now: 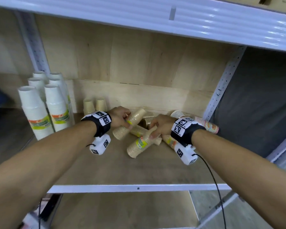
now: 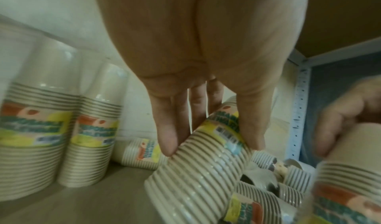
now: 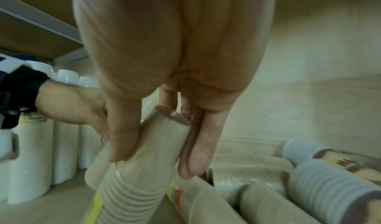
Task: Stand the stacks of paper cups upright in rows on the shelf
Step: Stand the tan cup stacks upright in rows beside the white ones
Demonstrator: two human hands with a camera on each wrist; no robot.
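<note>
The head view looks forward and down from above onto the shelf (image 1: pixel 116 172) and both forearms. Each wrist view looks along its palm, close to the fingers. All three share the pile of tan cup stacks (image 1: pixel 139 142) mid-shelf.

Matt wooden shelf (image 1: pixel 116 164) — ribbed paper cup stacks (image 1: pixel 139 142)
</note>
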